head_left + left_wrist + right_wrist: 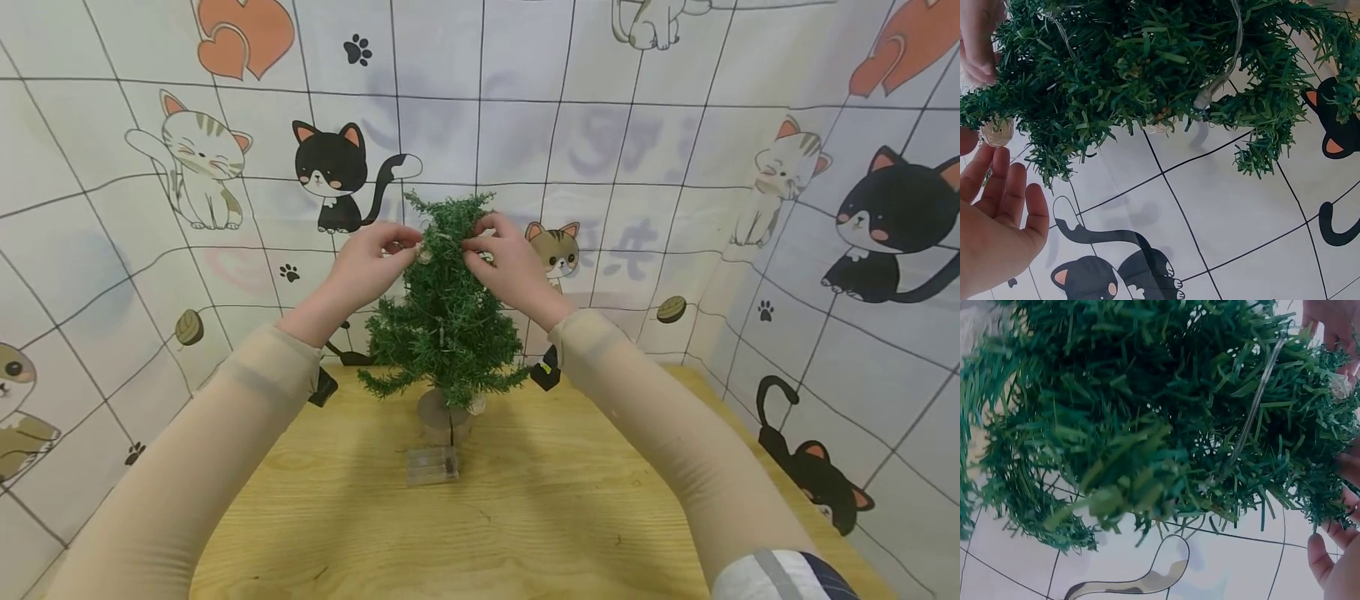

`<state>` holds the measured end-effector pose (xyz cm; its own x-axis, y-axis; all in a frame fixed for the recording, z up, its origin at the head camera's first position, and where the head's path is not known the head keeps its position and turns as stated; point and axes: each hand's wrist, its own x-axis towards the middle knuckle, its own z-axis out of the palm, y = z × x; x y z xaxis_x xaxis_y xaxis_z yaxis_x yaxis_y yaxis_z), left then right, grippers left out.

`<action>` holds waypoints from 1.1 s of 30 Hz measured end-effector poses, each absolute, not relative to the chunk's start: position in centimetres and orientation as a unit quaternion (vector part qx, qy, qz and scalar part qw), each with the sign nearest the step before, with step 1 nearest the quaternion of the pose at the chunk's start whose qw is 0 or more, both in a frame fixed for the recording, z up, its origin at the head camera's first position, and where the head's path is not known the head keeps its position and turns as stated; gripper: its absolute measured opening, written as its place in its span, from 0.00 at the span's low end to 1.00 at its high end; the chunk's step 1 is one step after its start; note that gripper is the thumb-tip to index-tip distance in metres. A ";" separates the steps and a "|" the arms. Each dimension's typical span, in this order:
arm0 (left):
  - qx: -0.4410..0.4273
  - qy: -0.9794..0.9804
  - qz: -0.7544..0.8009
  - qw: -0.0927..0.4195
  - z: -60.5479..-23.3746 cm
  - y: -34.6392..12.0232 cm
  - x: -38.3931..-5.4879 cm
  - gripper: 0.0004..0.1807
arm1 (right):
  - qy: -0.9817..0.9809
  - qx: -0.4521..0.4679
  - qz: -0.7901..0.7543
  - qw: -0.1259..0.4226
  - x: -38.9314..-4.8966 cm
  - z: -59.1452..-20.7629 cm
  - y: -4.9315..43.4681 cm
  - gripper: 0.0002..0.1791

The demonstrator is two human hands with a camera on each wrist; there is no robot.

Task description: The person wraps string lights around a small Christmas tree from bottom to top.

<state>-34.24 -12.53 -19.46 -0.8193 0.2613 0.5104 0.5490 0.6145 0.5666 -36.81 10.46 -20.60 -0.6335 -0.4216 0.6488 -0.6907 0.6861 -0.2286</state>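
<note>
A small green artificial Christmas tree (pixel 450 325) stands upright on a round wooden base. My left hand (pixel 372 262) is at its upper left side, where thumb and fingertips pinch a pale woven ball (pixel 997 132) against the needles. Opposite, my right hand (pixel 510 262) has its fingers curled into the upper right foliage; in the right wrist view, thumb and fingers lie around a branch tip (pixel 1329 506). Whether they also hold a wire is hidden. A clear light-string wire (pixel 1259 403) runs through the branches, and a small clear bulb (pixel 1204 99) hangs among them.
A clear plastic battery box (pixel 432 467) lies on the wooden table (pixel 525 517) in front of the tree base (pixel 442 410). Another pale ball (pixel 477 405) sits beside the base. Cat-patterned sheeting (pixel 510 142) encloses the back and sides.
</note>
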 end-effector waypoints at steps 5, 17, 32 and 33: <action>-0.237 -0.877 -0.371 0.193 -19.3 -12.4 -34.1 0.17 | -0.874 0.288 0.297 0.257 -36.9 -20.8 10.3 0.20; -0.243 -0.877 -0.364 0.199 -19.6 -12.4 -34.2 0.17 | -0.825 0.285 0.438 0.214 -38.1 -21.4 10.8 0.14; -0.231 -0.872 -0.376 0.210 -19.7 -12.6 -34.2 0.18 | -0.801 0.249 0.513 0.184 -37.7 -21.2 10.0 0.12; -0.229 -0.872 -0.379 0.210 -19.6 -12.6 -34.1 0.18 | -0.791 0.243 0.532 0.177 -37.7 -21.3 10.1 0.12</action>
